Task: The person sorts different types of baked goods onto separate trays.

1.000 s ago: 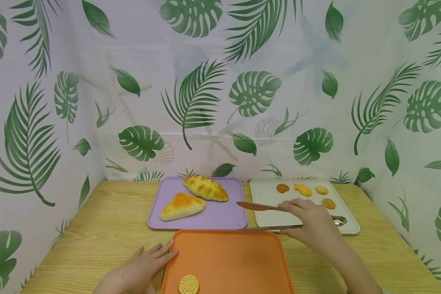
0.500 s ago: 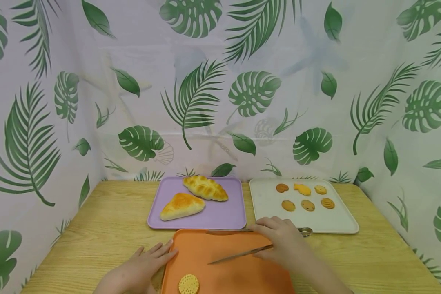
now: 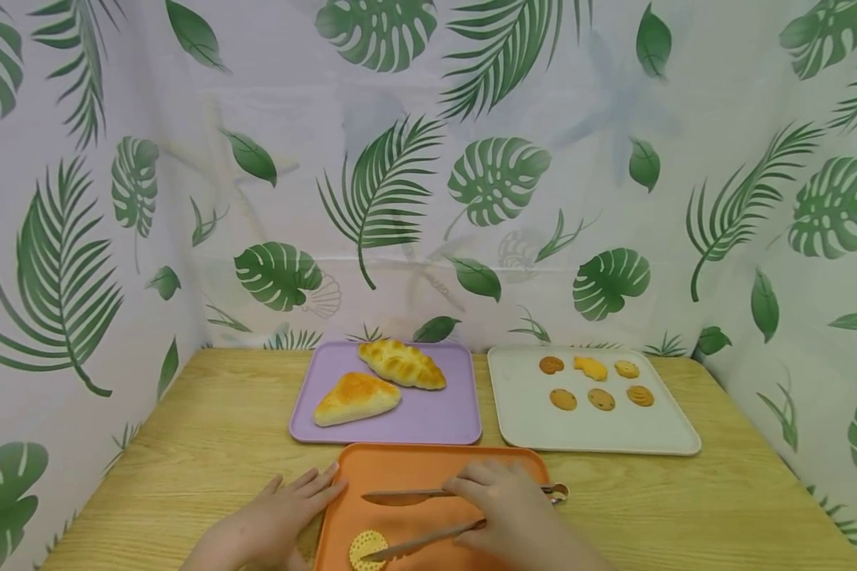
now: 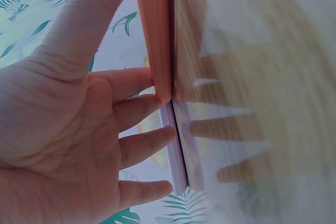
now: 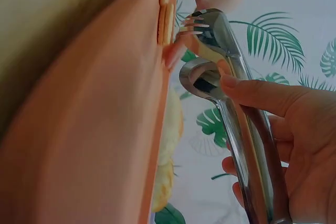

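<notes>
My right hand (image 3: 507, 507) (image 5: 307, 135) holds metal tongs (image 3: 400, 498) (image 5: 231, 124), fingers and thumb on opposite arms. The tongs' arms stand apart above the orange tray (image 3: 378, 468). In the head view the nearer tip overlaps a round yellow cracker (image 3: 364, 544) with small holes, at the tray's lower left; whether they touch is unclear. In the right wrist view the tong heads look forked and spoon-like. My left hand (image 3: 271, 515) (image 4: 68, 124) lies at the tray's left side, straight fingertips touching its rim (image 4: 155, 35).
Behind, a purple tray (image 3: 443, 420) bears a triangular bread (image 3: 357, 399) and a braided bread (image 3: 402, 365). At the back right, a white tray (image 3: 586, 434) holds two rows of small biscuits (image 3: 601, 399). A leaf-patterned cloth (image 3: 414, 309) bounds the wooden table (image 3: 221, 412).
My right hand has brought the tongs from the white tray leftward and nearer, over the orange tray to the cracker. The left hand stays at the tray's edge.
</notes>
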Motion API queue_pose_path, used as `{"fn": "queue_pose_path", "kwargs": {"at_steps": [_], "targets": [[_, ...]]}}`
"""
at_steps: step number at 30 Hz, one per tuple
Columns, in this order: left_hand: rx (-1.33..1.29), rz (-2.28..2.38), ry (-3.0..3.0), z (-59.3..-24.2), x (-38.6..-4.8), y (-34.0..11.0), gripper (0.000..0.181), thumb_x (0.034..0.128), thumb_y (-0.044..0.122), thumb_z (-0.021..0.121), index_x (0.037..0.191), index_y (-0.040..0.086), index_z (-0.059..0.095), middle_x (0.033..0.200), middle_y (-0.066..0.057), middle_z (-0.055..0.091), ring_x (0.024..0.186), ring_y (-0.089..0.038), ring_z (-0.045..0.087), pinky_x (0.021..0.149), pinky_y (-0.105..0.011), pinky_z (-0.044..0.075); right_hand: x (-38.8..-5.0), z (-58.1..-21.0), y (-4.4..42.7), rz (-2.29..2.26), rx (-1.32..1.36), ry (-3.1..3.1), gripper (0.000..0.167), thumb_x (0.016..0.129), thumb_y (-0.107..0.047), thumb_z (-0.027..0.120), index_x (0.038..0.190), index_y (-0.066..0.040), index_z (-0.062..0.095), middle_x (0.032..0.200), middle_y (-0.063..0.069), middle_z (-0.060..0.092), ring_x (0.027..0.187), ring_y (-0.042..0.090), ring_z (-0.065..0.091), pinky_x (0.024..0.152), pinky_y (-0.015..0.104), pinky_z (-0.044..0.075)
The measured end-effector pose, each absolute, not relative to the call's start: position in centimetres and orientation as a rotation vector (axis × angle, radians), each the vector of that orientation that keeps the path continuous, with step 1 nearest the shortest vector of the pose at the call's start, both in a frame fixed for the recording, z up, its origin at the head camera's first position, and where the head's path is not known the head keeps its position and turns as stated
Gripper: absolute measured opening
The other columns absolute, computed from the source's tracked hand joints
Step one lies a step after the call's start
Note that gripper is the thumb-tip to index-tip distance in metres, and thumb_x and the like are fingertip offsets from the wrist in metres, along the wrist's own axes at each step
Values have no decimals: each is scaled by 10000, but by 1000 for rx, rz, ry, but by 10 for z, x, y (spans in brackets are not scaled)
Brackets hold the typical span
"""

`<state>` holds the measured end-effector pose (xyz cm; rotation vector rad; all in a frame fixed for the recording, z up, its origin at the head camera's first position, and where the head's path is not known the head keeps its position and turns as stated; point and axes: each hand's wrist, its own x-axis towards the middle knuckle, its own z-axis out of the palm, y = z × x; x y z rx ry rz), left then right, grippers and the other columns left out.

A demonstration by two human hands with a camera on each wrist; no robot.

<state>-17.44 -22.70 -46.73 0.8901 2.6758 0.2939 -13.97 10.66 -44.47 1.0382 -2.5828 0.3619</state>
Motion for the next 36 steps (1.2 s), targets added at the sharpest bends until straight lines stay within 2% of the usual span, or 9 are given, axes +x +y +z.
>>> {"fn": "queue_pose_path", "kwargs": {"at_steps": [5, 13, 18, 29, 32, 36], "targets": [[857, 295, 2657, -466, -174, -227, 1137, 631, 660, 757, 1542, 155, 302, 1603, -112, 290, 1459, -399, 282, 1086, -732, 215, -138, -446, 94, 358, 1063, -2717, 425, 727, -386, 836, 1098, -231, 697, 1015, -126, 642, 875, 66, 592, 662, 224, 425], [889, 299, 2669, -465, -174, -227, 1126, 634, 625, 767, 1537, 134, 309, 1607, -116, 278, 1453, -415, 283, 1084, -729, 224, -141, -450, 81, 295, 1071, -2773, 345, 748, -363, 823, 1046, -235, 705, 977, -144, 634, 852, 43, 565, 652, 208, 389], [866, 292, 2666, -465, -174, -226, 1124, 633, 610, 774, 1540, 140, 303, 1611, -111, 269, 1456, -408, 281, 1091, -725, 215, -144, -449, 86, 290, 1032, -2739, 338, 716, -346, 847, 1002, -222, 716, 954, -129, 650, 831, 55, 591, 624, 210, 402], [856, 276, 2666, -462, -174, -224, 1114, 633, 606, 775, 1534, 137, 317, 1614, -110, 262, 1453, -405, 289, 1086, -725, 227, -155, -447, 120, 205, 791, -2650, 371, 623, -349, 895, 935, -239, 727, 879, -149, 652, 810, 76, 617, 652, 306, 488], [861, 285, 2671, -463, -173, -225, 1116, 636, 630, 765, 1530, 128, 325, 1612, -115, 265, 1453, -407, 289, 1088, -724, 226, -159, -447, 127, 198, 750, -2622, 371, 606, -334, 904, 919, -228, 736, 867, -144, 651, 780, 78, 619, 614, 268, 477], [855, 309, 2667, -463, -172, -225, 1116, 643, 657, 754, 1525, 115, 335, 1611, -115, 267, 1459, -400, 281, 1102, -711, 221, -164, -445, 136, 185, 697, -2609, 367, 596, -317, 908, 910, -229, 740, 843, -136, 646, 728, 84, 600, 561, 222, 404]]}}
